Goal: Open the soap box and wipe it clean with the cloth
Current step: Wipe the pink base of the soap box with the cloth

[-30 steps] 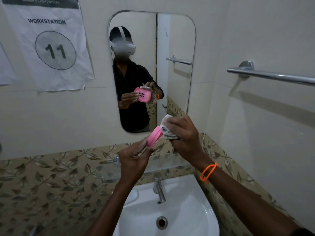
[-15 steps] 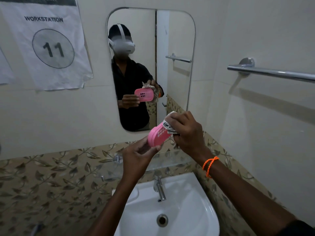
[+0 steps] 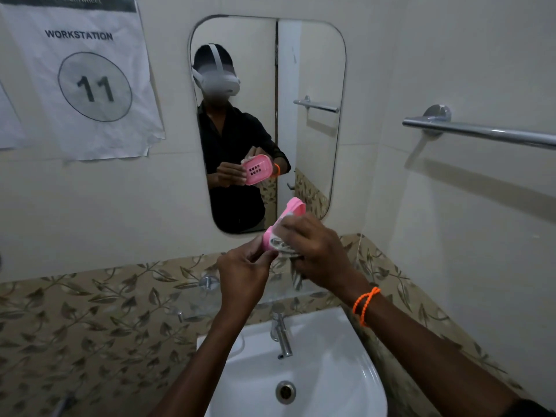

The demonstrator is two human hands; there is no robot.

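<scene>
on the left wall hangs a paper sign (image 3: 81,76) reading workstation 11. the left hand (image 3: 243,273) pinches the lower end of the pink soap box (image 3: 293,210), held tilted in open air above the white sink (image 3: 331,386) and its tap (image 3: 281,335), just in front of the mirror (image 3: 316,70). the right hand (image 3: 319,251) grips a bunched cloth (image 3: 279,246) and presses it against the box. farther right, a chrome towel bar (image 3: 481,132) crosses the wall, well apart from the hands.

"WORKSTATION 11" on wall poster (image 3: 81,82)
</scene>
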